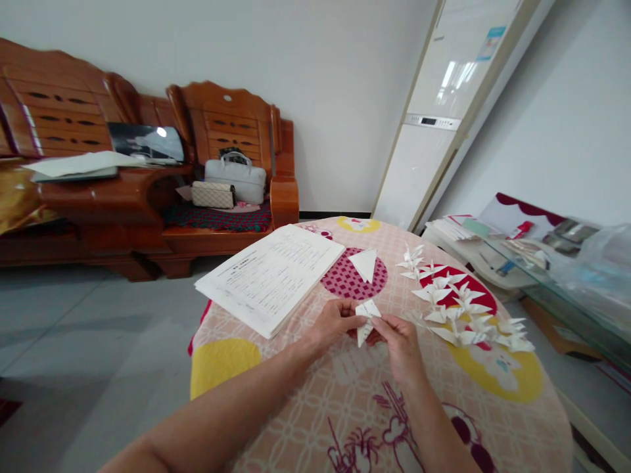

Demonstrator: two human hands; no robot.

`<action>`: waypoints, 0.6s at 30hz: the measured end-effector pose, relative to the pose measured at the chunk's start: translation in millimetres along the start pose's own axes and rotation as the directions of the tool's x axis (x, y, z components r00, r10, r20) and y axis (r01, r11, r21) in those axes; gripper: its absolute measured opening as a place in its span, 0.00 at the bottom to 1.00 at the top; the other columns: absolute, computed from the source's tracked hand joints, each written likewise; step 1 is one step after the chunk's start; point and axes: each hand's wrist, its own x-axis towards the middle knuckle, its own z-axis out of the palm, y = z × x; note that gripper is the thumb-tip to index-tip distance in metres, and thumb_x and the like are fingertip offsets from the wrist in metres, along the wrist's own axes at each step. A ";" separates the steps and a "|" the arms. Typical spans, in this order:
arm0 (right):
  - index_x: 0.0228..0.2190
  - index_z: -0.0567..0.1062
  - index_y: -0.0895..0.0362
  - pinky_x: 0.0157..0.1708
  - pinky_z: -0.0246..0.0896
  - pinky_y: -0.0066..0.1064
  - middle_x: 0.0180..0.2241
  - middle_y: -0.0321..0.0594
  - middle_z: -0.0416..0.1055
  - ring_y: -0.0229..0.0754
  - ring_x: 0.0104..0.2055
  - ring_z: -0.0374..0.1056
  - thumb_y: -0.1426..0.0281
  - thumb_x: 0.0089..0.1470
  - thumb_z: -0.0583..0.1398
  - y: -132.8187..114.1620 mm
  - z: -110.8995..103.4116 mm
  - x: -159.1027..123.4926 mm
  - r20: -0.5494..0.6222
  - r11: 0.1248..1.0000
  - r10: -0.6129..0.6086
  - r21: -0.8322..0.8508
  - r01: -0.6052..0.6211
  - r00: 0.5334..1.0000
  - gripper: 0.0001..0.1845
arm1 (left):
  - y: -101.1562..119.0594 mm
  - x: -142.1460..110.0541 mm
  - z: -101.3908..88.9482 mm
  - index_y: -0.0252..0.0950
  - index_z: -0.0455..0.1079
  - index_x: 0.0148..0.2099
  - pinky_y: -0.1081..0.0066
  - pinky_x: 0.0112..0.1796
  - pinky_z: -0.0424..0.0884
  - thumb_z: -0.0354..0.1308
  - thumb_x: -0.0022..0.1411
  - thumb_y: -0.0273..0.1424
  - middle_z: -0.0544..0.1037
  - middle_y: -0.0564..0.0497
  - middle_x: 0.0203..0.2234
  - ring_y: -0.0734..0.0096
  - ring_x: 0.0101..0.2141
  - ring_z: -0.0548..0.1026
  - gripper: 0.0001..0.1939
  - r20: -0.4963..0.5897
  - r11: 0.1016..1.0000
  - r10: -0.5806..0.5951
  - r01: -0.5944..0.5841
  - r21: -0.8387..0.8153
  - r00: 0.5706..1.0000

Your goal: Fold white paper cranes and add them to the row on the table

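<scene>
Between my hands, just above the round table, is a small piece of folded paper (367,310) with print on it and a pointed lower end. My left hand (340,316) pinches its left side, thumb across the front. On the right side, my right hand (400,332) grips it between thumb and fingers. Some fingertips are hidden behind the paper. Beyond my hands lies a white folded paper triangle (363,265). Several folded paper cranes (456,299) stand grouped to the right. Left of my hands rests a stack of printed sheets (271,279).
A patterned cloth (296,407) covers the round table. At the right is a glass-topped stand (566,309) with papers and a plastic bag. Behind are a wooden chair (231,118) holding a grey handbag (241,179), and a tall white air conditioner (419,151).
</scene>
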 end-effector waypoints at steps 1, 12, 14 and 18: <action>0.20 0.77 0.59 0.22 0.61 0.28 0.18 0.36 0.72 0.38 0.20 0.65 0.62 0.51 0.63 1.0 0.0 0.0 0.009 1.000 -0.010 -0.021 0.010 1.000 0.14 | -1.4 -0.2 -0.9 0.29 0.72 0.33 0.76 0.25 0.65 0.67 0.48 0.39 0.75 0.50 0.23 0.75 0.22 0.71 0.17 0.015 1.000 -0.012 0.012 -0.004 1.000; 0.20 0.74 0.58 0.21 0.59 0.28 0.17 0.34 0.70 0.39 0.19 0.65 0.59 0.56 0.59 9.4 2.4 1.7 0.113 0.993 -0.047 -0.106 0.059 0.993 0.19 | 4.5 1.0 -7.9 0.30 0.68 0.23 0.78 0.21 0.58 0.66 0.47 0.33 0.70 0.53 0.15 0.79 0.17 0.65 0.13 -0.013 0.995 0.011 -0.009 0.100 1.000; 0.19 0.73 0.58 0.20 0.58 0.28 0.15 0.34 0.69 0.38 0.18 0.64 0.59 0.56 0.58 9.9 1.5 2.8 0.123 0.992 -0.043 -0.112 0.057 0.991 0.20 | 2.4 1.3 -7.8 0.30 0.68 0.24 0.77 0.21 0.58 0.65 0.49 0.34 0.71 0.53 0.16 0.79 0.18 0.66 0.12 0.020 0.997 0.004 -0.006 0.077 1.000; 0.21 0.73 0.57 0.18 0.58 0.28 0.16 0.34 0.70 0.39 0.17 0.64 0.58 0.56 0.58 9.5 -0.9 4.8 0.129 0.998 0.003 -0.066 0.005 0.992 0.19 | -5.6 4.3 -7.6 0.30 0.68 0.28 0.76 0.22 0.60 0.62 0.53 0.37 0.73 0.51 0.18 0.76 0.19 0.68 0.13 0.075 0.999 -0.021 0.018 0.042 0.997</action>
